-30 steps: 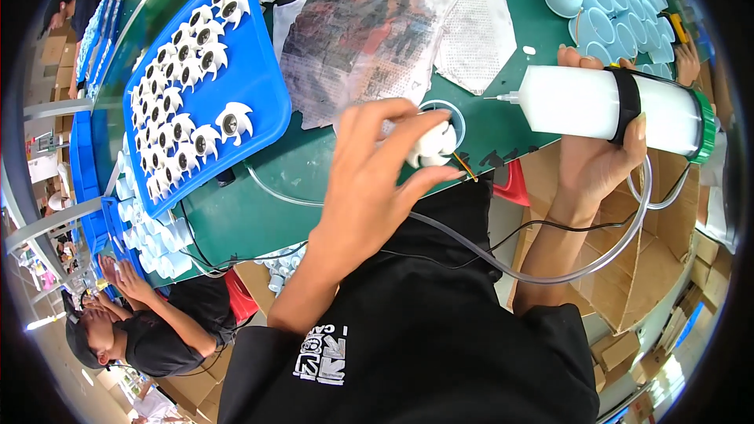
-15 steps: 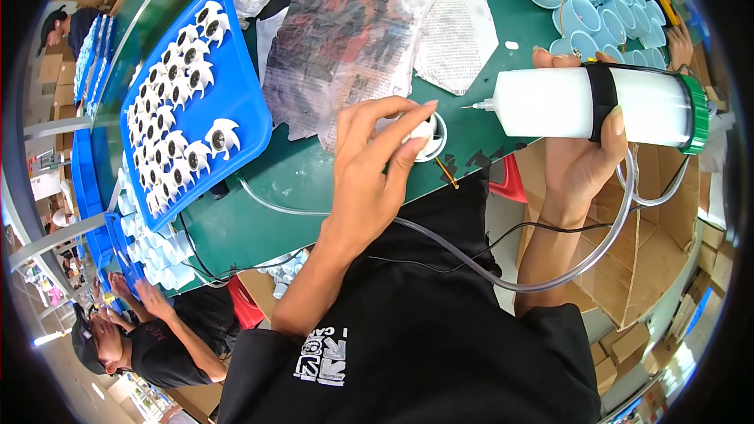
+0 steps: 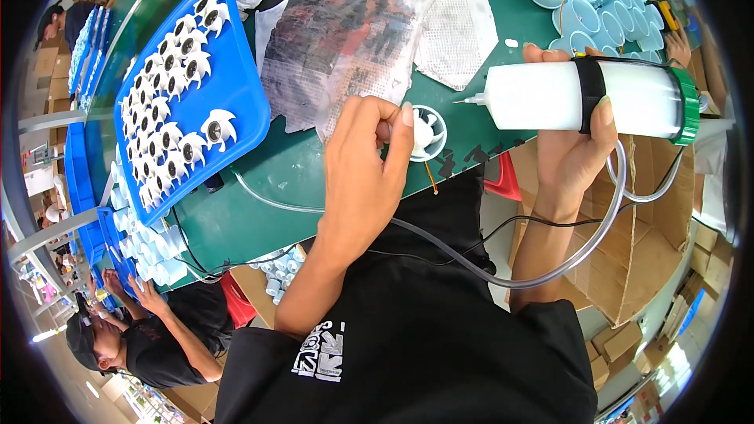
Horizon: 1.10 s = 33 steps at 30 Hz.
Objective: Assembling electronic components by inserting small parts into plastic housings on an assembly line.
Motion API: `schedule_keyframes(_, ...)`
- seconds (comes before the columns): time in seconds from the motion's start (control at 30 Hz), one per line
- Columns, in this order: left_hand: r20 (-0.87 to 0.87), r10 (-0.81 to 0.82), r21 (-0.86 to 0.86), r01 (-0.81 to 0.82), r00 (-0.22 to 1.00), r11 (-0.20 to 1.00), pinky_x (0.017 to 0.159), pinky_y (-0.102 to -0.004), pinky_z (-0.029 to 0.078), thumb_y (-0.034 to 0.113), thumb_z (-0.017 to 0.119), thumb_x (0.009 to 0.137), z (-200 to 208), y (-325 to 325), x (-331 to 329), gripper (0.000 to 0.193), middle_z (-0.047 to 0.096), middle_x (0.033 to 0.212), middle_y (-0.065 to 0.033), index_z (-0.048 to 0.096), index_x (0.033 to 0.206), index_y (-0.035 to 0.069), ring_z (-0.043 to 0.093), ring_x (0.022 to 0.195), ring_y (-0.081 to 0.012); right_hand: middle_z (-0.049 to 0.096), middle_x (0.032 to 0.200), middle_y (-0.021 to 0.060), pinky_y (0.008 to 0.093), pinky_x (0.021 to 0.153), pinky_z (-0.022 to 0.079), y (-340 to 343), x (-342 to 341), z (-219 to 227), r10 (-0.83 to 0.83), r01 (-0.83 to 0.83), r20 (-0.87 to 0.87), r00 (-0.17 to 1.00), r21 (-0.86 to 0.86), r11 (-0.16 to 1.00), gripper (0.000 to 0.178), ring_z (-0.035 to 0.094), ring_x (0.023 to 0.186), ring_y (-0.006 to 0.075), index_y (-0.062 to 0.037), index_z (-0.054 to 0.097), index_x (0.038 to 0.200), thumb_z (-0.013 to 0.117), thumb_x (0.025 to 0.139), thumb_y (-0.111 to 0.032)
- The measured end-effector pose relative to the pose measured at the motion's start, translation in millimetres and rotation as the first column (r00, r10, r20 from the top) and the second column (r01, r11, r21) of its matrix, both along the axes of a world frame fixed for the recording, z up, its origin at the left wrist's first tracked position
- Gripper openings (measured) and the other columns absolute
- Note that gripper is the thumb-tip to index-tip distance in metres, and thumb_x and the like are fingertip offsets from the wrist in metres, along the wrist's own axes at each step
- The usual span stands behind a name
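My right hand (image 3: 572,155) is wrapped round a white dispensing syringe (image 3: 534,96) with a green cap, a black strap and a fine needle pointing left. Left of the needle, a small pale cup-shaped housing (image 3: 442,141) stands on the green table with a white fan impeller (image 3: 422,132) inside. Thin coloured wires (image 3: 431,179) come out on its near side. At the housing's left edge is my left hand (image 3: 365,165), fingers curled in and thumb alongside; whatever the fingertips may hold is hidden.
A blue tray (image 3: 239,71) of white impellers (image 3: 217,130) lies left. Newspaper sheets (image 3: 338,39) cover the table's far middle. Light-blue cups (image 3: 581,16) crowd the far right. A clear hose (image 3: 471,263) crosses before me. A co-worker (image 3: 157,338) sits at lower left.
My left hand has drawn back left from over the housing and its fingers have curled, uncovering the impeller. The syringe has shifted slightly left and up.
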<state>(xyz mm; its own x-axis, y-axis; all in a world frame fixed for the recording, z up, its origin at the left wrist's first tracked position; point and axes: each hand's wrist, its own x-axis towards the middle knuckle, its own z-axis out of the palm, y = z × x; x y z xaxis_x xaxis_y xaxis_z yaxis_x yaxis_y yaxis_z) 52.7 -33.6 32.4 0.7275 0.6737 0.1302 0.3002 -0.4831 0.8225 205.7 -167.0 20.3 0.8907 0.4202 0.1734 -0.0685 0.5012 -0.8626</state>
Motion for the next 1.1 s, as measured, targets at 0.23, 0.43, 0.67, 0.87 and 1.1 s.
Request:
schedule_keyframes(0.23,-0.026,0.032,-0.21,-0.036,0.999,0.977,0.063,-0.0368,0.041,0.014,0.055,0.094,4,-1,-1,0.021,0.048,0.079,-0.0131,0.053,0.083,-0.004,0.05,0.066,-0.0248,0.057,0.117,0.0276,0.0547,0.111,0.028,2,0,-4,0.05,-0.045,-0.049,0.998,0.102,0.994,0.064,0.05,0.119,0.0461,0.0002,0.038,0.132,0.059,0.086,-0.038)
schedule_keyframes(0.43,0.001,0.049,-0.09,-0.049,0.999,0.995,0.063,-0.0382,0.039,0.012,0.057,0.092,-6,1,0,0.02,0.045,0.076,-0.0124,0.051,0.08,-0.004,0.046,0.067,-0.0247,0.057,0.118,0.028,0.0541,0.111,0.028,7,-4,-5,0.015,0.004,-0.14,0.99,0.138,0.99,0.06,0.049,0.12,0.047,0.0005,0.041,0.13,0.057,0.088,-0.039)
schedule_keyframes(0.67,-0.087,-0.006,0.012,0.007,0.996,1.0,0.062,-0.0376,0.038,0.013,0.062,0.089,1,9,1,0.023,0.044,0.074,-0.0107,0.05,0.077,-0.003,0.044,0.067,-0.0231,0.057,0.117,0.0272,0.054,0.111,0.028,4,-3,-4,0.014,-0.005,-0.088,0.996,0.095,0.995,0.06,0.049,0.12,0.0472,-0.0011,0.043,0.131,0.055,0.089,-0.042)
schedule_keyframes(0.87,0.126,0.031,-0.109,-0.017,0.991,0.994,0.075,-0.0374,0.042,0.019,0.075,0.079,-10,5,-5,0.037,0.051,0.097,-0.0118,0.052,0.103,0.002,0.051,0.088,-0.0256,0.056,0.119,0.026,0.0527,0.111,0.03,18,-1,-2,0.014,0.021,-0.185,0.983,0.186,0.982,0.06,0.047,0.122,0.0446,-0.0015,0.044,0.13,0.054,0.09,-0.044)
schedule_keyframes(1.1,0.007,-0.21,0.225,0.204,0.978,0.953,0.092,-0.0438,0.043,0.01,0.076,0.07,-34,4,-32,0.042,0.051,0.124,-0.017,0.062,0.109,0.01,0.051,0.111,-0.0368,0.053,0.124,0.0265,0.051,0.11,0.032,45,-7,-15,-0.04,0.138,-0.331,0.943,0.278,0.951,0.053,0.048,0.122,0.042,0.0001,0.049,0.125,0.063,0.088,-0.036)
